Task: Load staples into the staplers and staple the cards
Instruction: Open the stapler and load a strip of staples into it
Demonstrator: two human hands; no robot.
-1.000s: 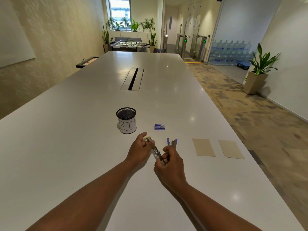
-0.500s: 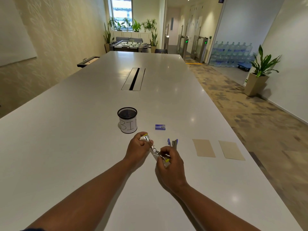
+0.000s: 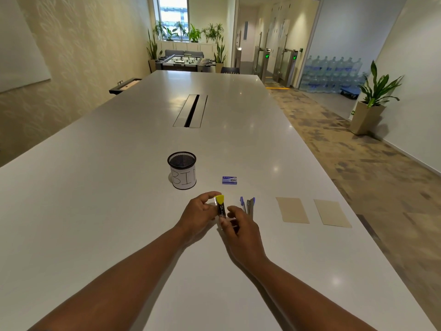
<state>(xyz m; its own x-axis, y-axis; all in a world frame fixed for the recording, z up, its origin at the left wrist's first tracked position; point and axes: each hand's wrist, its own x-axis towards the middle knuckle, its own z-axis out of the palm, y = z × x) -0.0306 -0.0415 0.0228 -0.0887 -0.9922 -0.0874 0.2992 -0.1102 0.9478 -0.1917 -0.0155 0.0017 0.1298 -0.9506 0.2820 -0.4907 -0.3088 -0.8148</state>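
From the head camera, the left hand (image 3: 200, 211) pinches the small black stapler with a yellow tip (image 3: 220, 206) just above the long white worktop (image 3: 95, 211), while the right hand (image 3: 241, 225) curls its fingers at the stapler's near end, seemingly gripping it, though the contact is hard to make out. Just right of the hands lies a blue stapler, opened out (image 3: 248, 205); farther right two tan cards (image 3: 292, 209) lie side by side, with a small blue staple box (image 3: 229, 180) and a black mesh cup labelled "BIN" (image 3: 182, 169) behind.
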